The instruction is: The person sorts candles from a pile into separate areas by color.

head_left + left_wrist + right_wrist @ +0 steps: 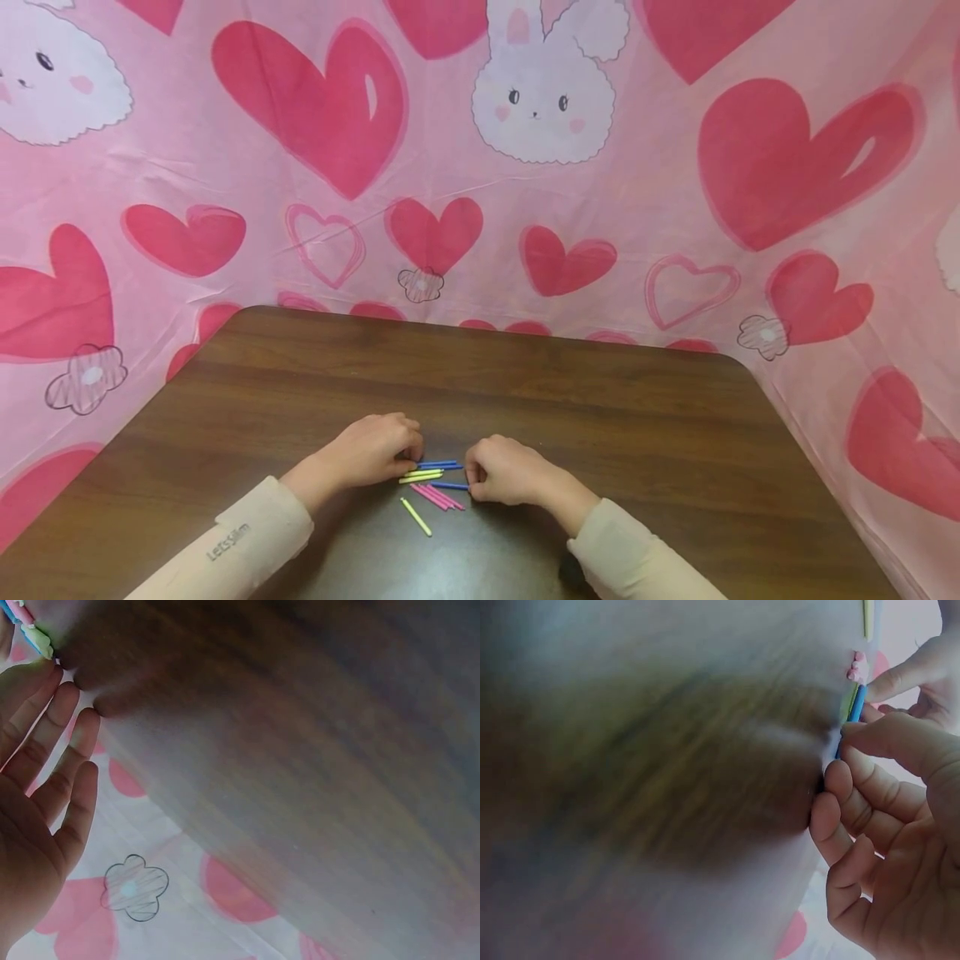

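Several thin coloured sticks lie in a loose group on the table. There are blue sticks (450, 467), yellow sticks (427, 473) and pink sticks (438, 497), with a lone yellow stick (416, 517) nearer the front. My left hand (375, 450) rests at the left ends of the blue and yellow ones. In the left wrist view its fingers (56, 757) are only gently bent, with the thumb tip beside the stick ends. Between thumb and index finger, my right hand (513, 471) pinches the right end of a blue stick (857, 703), which lies below the upper blue pair.
The brown wooden table (562, 375) has rounded far corners. A pink cloth (450, 175) printed with hearts and rabbits hangs behind it and along both sides. Beside the right sleeve (630, 550) a small dark object (572, 571) is partly visible.
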`<state>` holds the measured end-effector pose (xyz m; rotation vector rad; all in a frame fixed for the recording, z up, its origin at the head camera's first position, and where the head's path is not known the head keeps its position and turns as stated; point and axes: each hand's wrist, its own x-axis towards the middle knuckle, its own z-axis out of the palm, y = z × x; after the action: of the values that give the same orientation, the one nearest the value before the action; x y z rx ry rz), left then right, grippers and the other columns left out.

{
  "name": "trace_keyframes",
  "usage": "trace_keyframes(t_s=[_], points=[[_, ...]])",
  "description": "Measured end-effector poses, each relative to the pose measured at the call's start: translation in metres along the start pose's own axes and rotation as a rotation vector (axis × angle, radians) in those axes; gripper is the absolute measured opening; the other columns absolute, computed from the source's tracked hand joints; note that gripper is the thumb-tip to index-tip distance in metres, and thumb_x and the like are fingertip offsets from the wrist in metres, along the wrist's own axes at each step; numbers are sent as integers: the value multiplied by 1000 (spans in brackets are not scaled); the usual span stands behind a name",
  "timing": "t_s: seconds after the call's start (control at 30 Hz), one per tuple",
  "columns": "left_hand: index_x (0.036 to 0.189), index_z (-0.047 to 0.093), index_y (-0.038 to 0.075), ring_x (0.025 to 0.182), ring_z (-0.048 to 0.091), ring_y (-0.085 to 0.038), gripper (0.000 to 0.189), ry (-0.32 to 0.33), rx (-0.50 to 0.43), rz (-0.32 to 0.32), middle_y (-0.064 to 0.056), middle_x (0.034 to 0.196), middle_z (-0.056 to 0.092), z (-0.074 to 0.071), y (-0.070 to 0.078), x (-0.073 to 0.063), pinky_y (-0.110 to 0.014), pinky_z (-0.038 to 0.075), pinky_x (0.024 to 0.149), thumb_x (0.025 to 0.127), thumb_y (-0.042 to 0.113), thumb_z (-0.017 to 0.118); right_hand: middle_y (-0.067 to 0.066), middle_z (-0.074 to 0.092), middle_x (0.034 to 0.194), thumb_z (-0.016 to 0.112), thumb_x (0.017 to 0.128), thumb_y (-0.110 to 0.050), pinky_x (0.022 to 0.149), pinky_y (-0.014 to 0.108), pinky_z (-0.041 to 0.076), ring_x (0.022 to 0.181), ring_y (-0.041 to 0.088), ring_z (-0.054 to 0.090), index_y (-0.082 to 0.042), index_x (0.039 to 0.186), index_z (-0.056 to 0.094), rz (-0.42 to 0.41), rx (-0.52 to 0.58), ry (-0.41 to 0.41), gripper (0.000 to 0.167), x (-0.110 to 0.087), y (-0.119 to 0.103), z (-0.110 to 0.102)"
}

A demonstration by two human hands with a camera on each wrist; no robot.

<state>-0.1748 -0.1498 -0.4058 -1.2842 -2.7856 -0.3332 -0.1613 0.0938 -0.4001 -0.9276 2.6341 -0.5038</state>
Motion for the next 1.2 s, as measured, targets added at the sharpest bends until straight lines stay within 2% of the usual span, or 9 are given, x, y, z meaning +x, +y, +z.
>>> trace_keyframes(t_s=[0.27, 0.57, 0.87, 1.2], points=[[75, 70, 22, 74, 52, -6, 11, -3, 4, -11, 12, 76, 57, 3, -1, 0, -22, 45, 63, 82, 17, 78, -11, 48, 61, 73, 82, -9, 53, 18, 38, 57, 0, 43, -16, 69, 62, -55, 134, -4, 19, -2, 9, -2], [74, 70, 21, 75, 53, -6, 12, 8, 14, -7, 12, 75, 57, 3, -1, 0, -22, 45, 63, 81, 17, 79, -10, 50, 63, 73, 83, -6, 55, 18, 38, 58, 1, 43, -14, 71, 63, -62, 223, -9, 17, -6, 15, -7], [74, 69, 21, 74, 50, -6, 12, 12, 11, -5, 11, 75, 57, 3, 0, 2, -21, 44, 61, 81, 16, 77, -10, 52, 64, 72, 83, -6, 55, 18, 39, 59, 0, 44, -14, 73, 64, -75, 237, 10, 16, -15, 29, -13], [73, 67, 22, 75, 49, -5, 14, -7, 2, -23, 11, 77, 57, 3, 0, 2, -21, 43, 62, 81, 15, 76, -9, 56, 67, 69, 84, -3, 56, 20, 41, 61, 3, 46, -14, 74, 64, -44, 245, 51, 16, -32, 54, -24]])
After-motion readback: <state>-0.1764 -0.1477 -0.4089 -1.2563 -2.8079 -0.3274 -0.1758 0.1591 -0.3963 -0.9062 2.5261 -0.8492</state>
